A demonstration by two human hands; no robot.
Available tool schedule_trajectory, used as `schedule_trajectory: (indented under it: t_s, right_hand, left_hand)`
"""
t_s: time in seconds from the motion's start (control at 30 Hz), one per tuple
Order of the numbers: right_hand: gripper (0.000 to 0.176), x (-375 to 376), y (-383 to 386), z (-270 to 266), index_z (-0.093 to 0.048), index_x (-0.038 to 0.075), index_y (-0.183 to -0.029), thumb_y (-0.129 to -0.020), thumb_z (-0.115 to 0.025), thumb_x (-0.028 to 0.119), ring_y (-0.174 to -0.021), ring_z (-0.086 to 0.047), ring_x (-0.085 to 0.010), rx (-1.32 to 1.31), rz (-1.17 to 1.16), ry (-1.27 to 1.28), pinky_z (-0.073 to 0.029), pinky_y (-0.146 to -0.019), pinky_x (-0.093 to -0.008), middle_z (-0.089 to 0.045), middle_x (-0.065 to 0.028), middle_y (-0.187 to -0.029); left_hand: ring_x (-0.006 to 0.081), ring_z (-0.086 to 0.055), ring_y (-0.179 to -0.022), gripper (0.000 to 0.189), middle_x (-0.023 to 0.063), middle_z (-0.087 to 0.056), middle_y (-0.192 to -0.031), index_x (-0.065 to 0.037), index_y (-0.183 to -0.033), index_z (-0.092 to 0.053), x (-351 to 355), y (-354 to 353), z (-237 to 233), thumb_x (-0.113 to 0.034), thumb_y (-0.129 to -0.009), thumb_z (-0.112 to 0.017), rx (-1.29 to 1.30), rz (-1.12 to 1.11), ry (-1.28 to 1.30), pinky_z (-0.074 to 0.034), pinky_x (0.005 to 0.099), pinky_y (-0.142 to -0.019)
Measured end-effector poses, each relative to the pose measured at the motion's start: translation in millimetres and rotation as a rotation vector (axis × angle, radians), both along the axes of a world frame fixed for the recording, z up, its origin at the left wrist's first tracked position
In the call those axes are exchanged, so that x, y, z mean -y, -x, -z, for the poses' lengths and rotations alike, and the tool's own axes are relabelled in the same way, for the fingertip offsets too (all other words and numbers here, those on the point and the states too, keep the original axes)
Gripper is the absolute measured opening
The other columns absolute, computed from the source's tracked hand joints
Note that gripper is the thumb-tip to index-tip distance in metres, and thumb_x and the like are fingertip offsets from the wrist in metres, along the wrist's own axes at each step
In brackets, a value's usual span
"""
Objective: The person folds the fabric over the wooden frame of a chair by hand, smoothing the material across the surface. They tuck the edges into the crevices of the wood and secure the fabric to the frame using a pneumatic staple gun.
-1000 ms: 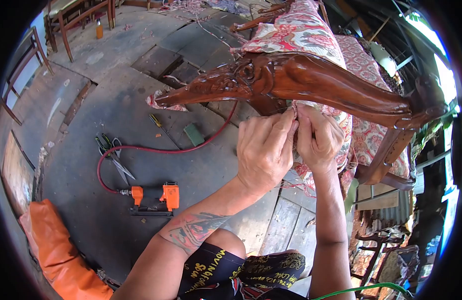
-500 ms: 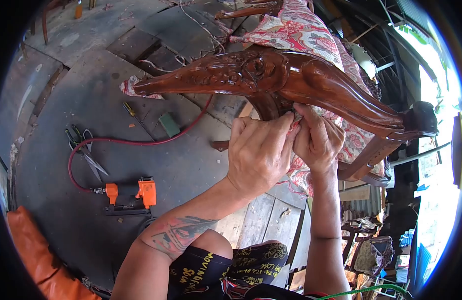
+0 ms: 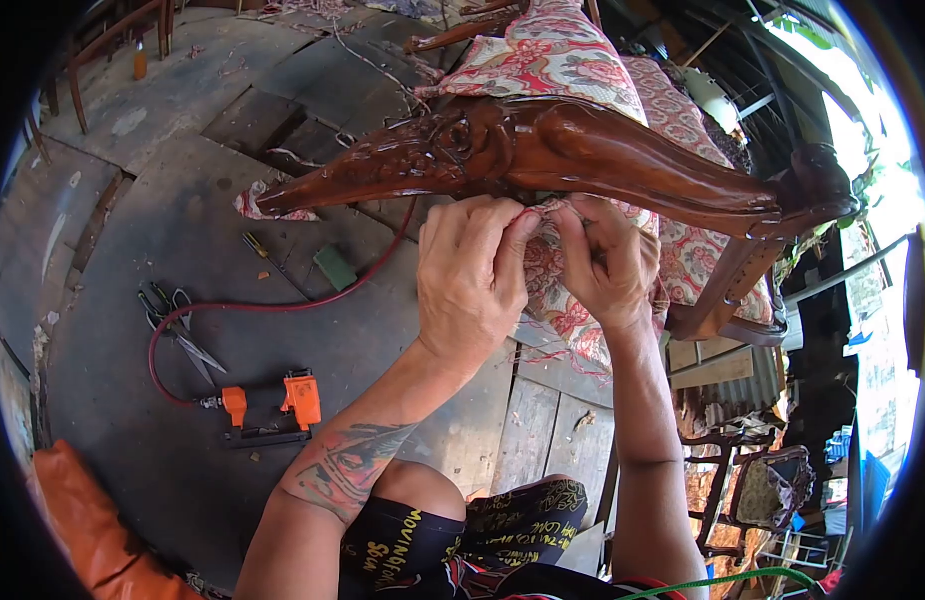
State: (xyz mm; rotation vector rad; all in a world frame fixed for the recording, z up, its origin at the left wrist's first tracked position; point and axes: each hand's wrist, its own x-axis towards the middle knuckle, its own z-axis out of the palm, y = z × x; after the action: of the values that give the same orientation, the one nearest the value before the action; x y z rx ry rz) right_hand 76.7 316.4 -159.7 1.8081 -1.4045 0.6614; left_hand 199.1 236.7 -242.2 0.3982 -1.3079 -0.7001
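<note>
In front of me lies a piece of carved, varnished wooden furniture, its curved wooden arm [image 3: 623, 165] running across the upper middle. Red-and-cream floral fabric [image 3: 573, 285] hangs below that arm, with loose threads at its lower edge. Just under the wood, my left hand [image 3: 473, 270] pinches the edge of the fabric between thumb and fingers. Close beside it on the right, my right hand [image 3: 613, 260] is closed on the same edge. The fingertips of both hands nearly meet, and the fabric between them is bunched up. Part of the edge is hidden behind my fingers.
On the dark floor boards lie an orange staple gun [image 3: 273, 408] with a red air hose [image 3: 253, 307], scissors [image 3: 188, 335], a screwdriver [image 3: 268, 258] and a green block [image 3: 335, 268]. Orange material [image 3: 98, 530] sits at lower left. Another chair frame [image 3: 753, 490] stands at right.
Both hands have shifted left along the fabric edge and moved slightly apart, keeping their pinch. The furniture appears a little further left, and its wooden arm sits at a different angle.
</note>
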Motion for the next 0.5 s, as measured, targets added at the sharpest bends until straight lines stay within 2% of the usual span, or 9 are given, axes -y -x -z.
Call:
schedule_trajectory:
  t_s: [0.13,0.23,0.27,0.3,0.33,0.43,0.5]
  right_hand:
    - [0.029,3.0,2.3,-1.2,-0.074,0.008,-0.111,-0.085,-0.083,0.0,-0.061,-0.072,-0.0154,-0.012,-0.063,0.053,-0.056,-0.054,-0.0313,-0.079,-0.0039,-0.085]
    - [0.03,0.0,-0.3,-7.4,-0.075,0.005,-0.113,-0.086,-0.085,0.0,-0.058,-0.071,-0.0189,-0.133,0.054,-0.05,-0.057,-0.056,-0.0335,-0.077,-0.0064,-0.079]
    - [0.036,0.0,-0.3,-8.2,-0.076,0.01,-0.117,-0.083,-0.082,0.002,-0.057,-0.069,-0.0165,-0.189,0.081,-0.048,-0.056,-0.054,-0.0333,-0.07,-0.0017,-0.072]
    - [0.042,0.5,0.0,-9.1,-0.077,0.015,-0.121,-0.08,-0.08,0.004,-0.056,-0.068,-0.0141,-0.246,0.107,-0.047,-0.055,-0.052,-0.033,-0.064,0.0029,-0.066]
    - [0.042,1.3,0.8,-10.4,-0.077,0.015,-0.121,-0.08,-0.08,0.004,-0.056,-0.068,-0.0141,-0.24,0.107,-0.04,-0.055,-0.052,-0.033,-0.064,0.0029,-0.066]
    - [0.046,0.4,2.0,-14.0,-0.078,0.016,-0.122,-0.077,-0.078,0.005,-0.056,-0.067,-0.0131,-0.258,0.079,-0.062,-0.055,-0.052,-0.0325,-0.061,0.0034,-0.064]
    - [0.044,-1.4,1.3,-15.7,-0.077,0.017,-0.121,-0.078,-0.077,0.004,-0.056,-0.068,-0.0143,-0.247,0.051,-0.049,-0.056,-0.052,-0.0329,-0.061,0.0027,-0.064]
  left_hand:
    - [0.0304,-0.063,-0.087,0.014,0.0097,-0.07,-0.1,-0.006,-0.108,-0.071,1.9,-2.4,3.0,-0.009,-0.095,-0.078,0.057,-0.008,0.009,-0.048,0.0432,-0.08]
    - [0.0308,-0.063,-0.086,0.012,0.0099,-0.07,-0.1,-0.007,-0.107,-0.072,2.5,-3.3,5.6,-0.009,-0.096,-0.077,0.09,0.002,0.002,-0.048,0.043,-0.08]
    - [0.0308,-0.063,-0.086,0.012,0.0099,-0.07,-0.1,-0.007,-0.107,-0.072,1.9,-4.1,4.9,-0.009,-0.096,-0.077,0.098,0.003,0.009,-0.048,0.043,-0.08]
    - [0.0288,-0.065,-0.084,0.01,0.0104,-0.071,-0.098,-0.003,-0.105,-0.072,1.4,-5.1,3.2,-0.006,-0.096,-0.077,0.093,-0.02,0.019,-0.05,0.0406,-0.076]
    - [0.0267,-0.066,-0.082,0.008,0.011,-0.072,-0.097,0.0,-0.103,-0.072,1.2,-5.9,0.9,-0.002,-0.097,-0.077,0.086,-0.044,0.03,-0.052,0.0382,-0.072]
    - [0.0236,-0.066,-0.081,0.009,0.0097,-0.072,-0.096,0.0,-0.105,-0.072,-2.9,-0.7,-10.7,-0.001,-0.097,-0.076,-0.035,-0.048,-0.004,-0.052,0.0365,-0.07]
    - [0.0219,-0.066,-0.081,0.01,0.0093,-0.072,-0.095,0.0,-0.106,-0.071,1.1,-4.0,-10.0,0.0,-0.097,-0.076,0.015,-0.05,0.025,-0.052,0.0354,-0.07]
